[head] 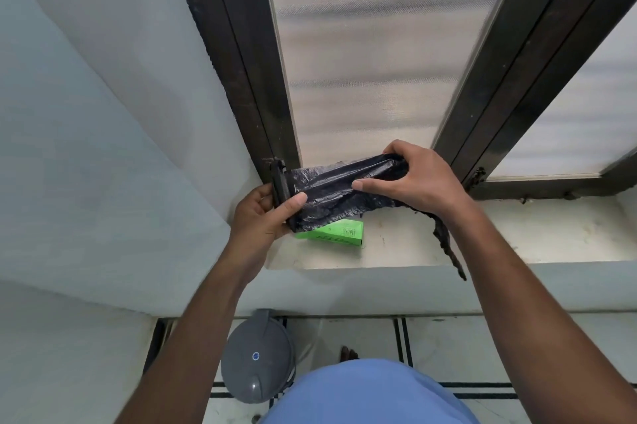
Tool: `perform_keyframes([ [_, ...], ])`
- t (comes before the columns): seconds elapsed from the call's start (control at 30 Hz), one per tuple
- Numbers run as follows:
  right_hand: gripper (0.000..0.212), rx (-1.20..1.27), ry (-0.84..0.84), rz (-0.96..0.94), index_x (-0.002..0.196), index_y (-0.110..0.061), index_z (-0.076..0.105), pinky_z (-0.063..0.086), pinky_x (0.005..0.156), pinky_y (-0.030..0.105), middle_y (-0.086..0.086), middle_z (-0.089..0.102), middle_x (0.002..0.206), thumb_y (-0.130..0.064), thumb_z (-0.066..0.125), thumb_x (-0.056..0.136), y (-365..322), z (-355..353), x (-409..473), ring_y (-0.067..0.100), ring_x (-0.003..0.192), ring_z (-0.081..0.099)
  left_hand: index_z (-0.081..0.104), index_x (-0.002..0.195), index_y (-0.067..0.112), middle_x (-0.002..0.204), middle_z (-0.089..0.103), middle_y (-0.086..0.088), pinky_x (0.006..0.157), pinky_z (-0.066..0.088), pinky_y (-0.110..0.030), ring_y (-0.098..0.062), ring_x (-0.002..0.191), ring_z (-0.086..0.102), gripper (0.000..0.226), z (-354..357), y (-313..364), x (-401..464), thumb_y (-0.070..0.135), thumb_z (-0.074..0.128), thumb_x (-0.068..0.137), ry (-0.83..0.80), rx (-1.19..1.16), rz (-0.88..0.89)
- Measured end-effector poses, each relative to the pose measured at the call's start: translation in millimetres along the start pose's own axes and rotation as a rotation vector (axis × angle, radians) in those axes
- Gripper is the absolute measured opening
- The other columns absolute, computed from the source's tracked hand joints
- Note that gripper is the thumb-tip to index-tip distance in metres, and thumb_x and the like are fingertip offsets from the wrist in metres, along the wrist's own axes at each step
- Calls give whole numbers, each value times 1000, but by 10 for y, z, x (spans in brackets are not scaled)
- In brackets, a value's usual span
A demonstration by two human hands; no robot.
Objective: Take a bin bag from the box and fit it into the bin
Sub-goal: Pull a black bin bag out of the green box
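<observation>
A black bin bag [334, 192], still partly folded, stretches between both my hands above the window sill. My left hand [265, 213] grips its left end with the thumb on top. My right hand [410, 178] holds the right end, and a crumpled tail of the bag hangs down past the sill's edge. Under the bag lies the green box [339, 234] on the sill, partly hidden. The grey bin [258, 358] with its lid closed stands on the floor below, left of my body.
The pale stone sill [517, 234] runs right along a dark-framed window [251, 85] with frosted panes. A white wall [103, 113] closes the left side. The tiled floor [448, 347] with black lines lies below, and my foot shows near the bin.
</observation>
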State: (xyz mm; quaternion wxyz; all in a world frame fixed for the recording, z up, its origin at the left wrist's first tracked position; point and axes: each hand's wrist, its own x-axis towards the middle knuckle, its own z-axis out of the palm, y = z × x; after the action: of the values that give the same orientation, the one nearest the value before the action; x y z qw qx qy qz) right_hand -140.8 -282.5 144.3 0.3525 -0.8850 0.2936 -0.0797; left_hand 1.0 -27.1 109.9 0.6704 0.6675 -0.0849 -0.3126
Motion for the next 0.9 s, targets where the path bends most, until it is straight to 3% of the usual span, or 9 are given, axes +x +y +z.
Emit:
perform_keyframes([
  [0.07, 71, -23, 11, 2, 102, -36, 65, 63, 80, 42, -13, 77, 87, -93, 84, 64, 4, -15, -3, 9, 82, 74, 73, 121, 7, 108, 82, -8, 78, 66, -35, -28, 105, 78, 19, -31, 10, 22, 12, 69, 104, 45, -72, -43],
  [0.17, 74, -79, -4, 27, 108, -37, 64, 60, 83, 41, -15, 74, 94, -95, 81, 65, 22, -25, 5, 10, 90, 71, 74, 120, 8, 99, 75, -6, 70, 64, -32, -20, 90, 73, 25, -56, 67, 10, 13, 52, 108, 45, -227, -125],
  [0.33, 75, -271, -120, 15, 141, -36, 62, 45, 119, 50, -9, 70, 144, -76, 78, 80, -93, 77, 20, 22, 135, 62, 68, 135, 2, 127, 75, -25, 84, 65, -36, -35, 114, 77, 37, -57, 57, -67, 19, 73, 103, -26, -116, -38],
  [0.43, 82, 22, -236, -75, 160, -35, 50, 41, 125, 41, -13, 57, 163, -54, 69, 83, -350, 166, -7, 12, 151, 51, 67, 139, 4, 133, 75, -22, 91, 64, -41, -37, 119, 75, 38, -23, 69, -130, 16, 72, 103, -100, -96, -33],
  [0.53, 62, 308, -359, -137, 150, -36, 61, 52, 114, 36, -15, 72, 142, -55, 79, 94, -548, 354, 26, 2, 133, 65, 69, 134, 8, 122, 79, -13, 91, 63, -42, -28, 108, 76, 27, 27, 120, -182, 17, 63, 109, -147, -85, -31],
  [0.6, 46, 367, -373, -151, 128, -32, 75, 60, 93, 34, -6, 82, 110, -62, 81, 94, -613, 466, 65, 5, 102, 75, 69, 133, 10, 122, 79, -11, 89, 63, -41, -27, 112, 75, 26, 34, 160, -209, 19, 56, 112, -148, -98, -45],
  [0.7, 36, 366, -322, -208, 93, -20, 76, 51, 70, 31, 2, 73, 78, -55, 83, 96, -616, 504, 121, 8, 70, 64, 68, 136, 12, 128, 78, -9, 87, 63, -39, -25, 120, 73, 30, -12, 208, -254, 23, 53, 113, -126, -87, -47],
  [0.8, 37, 340, -340, -218, 85, -16, 71, 43, 64, 24, -10, 61, 68, -48, 83, 99, -581, 442, 128, 6, 62, 54, 73, 134, 16, 130, 78, -5, 99, 62, -46, -26, 124, 72, 30, -81, 198, -291, 27, 56, 112, -102, -3, -10],
  [0.9, 47, 291, -394, -208, 90, -11, 71, 42, 66, 29, -3, 63, 73, -55, 87, 93, -560, 397, 133, 10, 65, 54, 76, 129, 12, 125, 78, -15, 99, 62, -44, -29, 114, 74, 29, -103, 168, -313, 26, 58, 112, -102, 22, -1],
])
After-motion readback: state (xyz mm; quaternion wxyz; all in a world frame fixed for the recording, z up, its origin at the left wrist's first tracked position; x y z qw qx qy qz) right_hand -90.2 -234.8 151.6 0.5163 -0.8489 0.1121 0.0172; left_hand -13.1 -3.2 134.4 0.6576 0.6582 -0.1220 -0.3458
